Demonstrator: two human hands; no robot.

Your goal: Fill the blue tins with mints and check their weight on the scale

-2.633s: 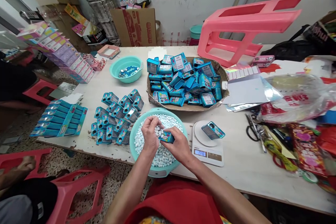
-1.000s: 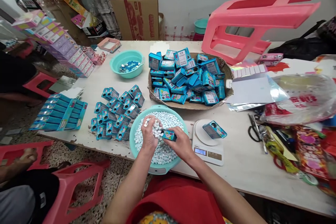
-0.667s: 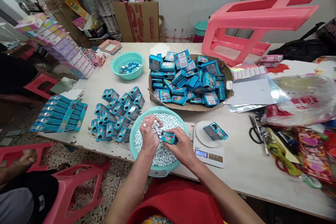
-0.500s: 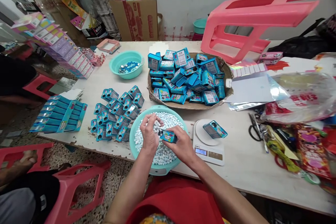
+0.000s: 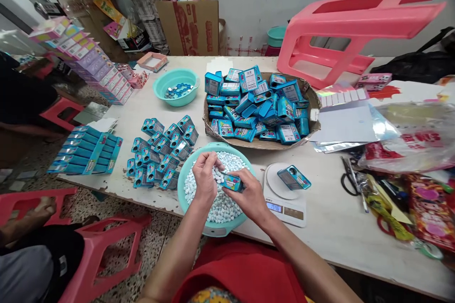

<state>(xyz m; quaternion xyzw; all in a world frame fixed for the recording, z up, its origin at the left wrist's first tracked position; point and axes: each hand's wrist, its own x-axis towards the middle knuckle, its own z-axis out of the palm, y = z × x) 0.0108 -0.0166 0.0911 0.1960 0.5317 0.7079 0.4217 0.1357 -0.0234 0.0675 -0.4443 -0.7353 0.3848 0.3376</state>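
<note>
Over a turquoise basin of small pale candies, my right hand grips a blue candy tin tilted toward the left. My left hand is closed with pale candies at its fingertips, close beside the tin's open end. Right of the basin, a white kitchen scale with a lit display bears another blue tin. Left of the basin stand several blue tins with round dark openings on top. How many candies my left fingers hold is hidden.
A cut-down cardboard box heaped with blue tins stands behind the basin. Farther left are a smaller turquoise bowl with round lids and a blue display carton. Scissors lie right, near a pink stool. A co-worker's hand shows at left.
The whole view has shifted slightly, so things appear a little farther right. My left hand's fingers have moved slightly beside the tin, while my right hand keeps its grip.
</note>
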